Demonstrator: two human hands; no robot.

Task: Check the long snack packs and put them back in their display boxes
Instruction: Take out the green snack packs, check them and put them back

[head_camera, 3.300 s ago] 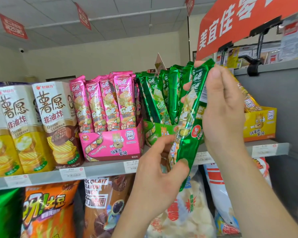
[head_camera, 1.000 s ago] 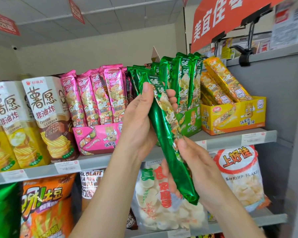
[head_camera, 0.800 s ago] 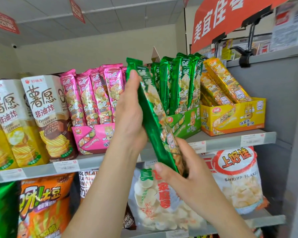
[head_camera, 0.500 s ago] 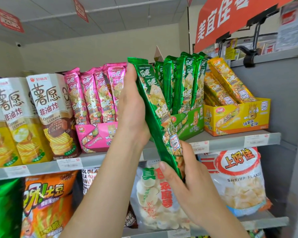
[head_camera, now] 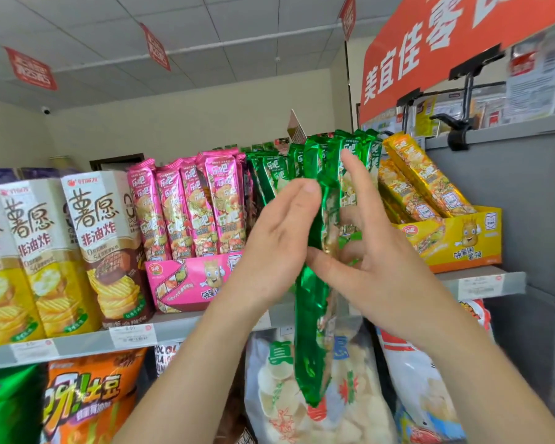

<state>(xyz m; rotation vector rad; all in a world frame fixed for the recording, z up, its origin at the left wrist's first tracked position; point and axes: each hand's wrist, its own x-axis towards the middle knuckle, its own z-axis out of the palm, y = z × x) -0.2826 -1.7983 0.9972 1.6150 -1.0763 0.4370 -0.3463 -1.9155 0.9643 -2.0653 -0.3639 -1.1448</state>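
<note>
Two hands are pressed flat around one green pack (head_camera: 311,315), held upright before the shelf (head_camera: 173,325): the left hand (head_camera: 269,248) and right hand (head_camera: 375,261) now sandwich it edge-on, where half a second ago its printed face was shown. Inspection seems nearly done; return to the green box, hidden behind the hands, is judged next.

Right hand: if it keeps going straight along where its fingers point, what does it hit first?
The right hand points up and toward the shelf. First contact is likely the upright green packs just beyond its fingertips, though depth is unclear; it may already touch them.
</note>
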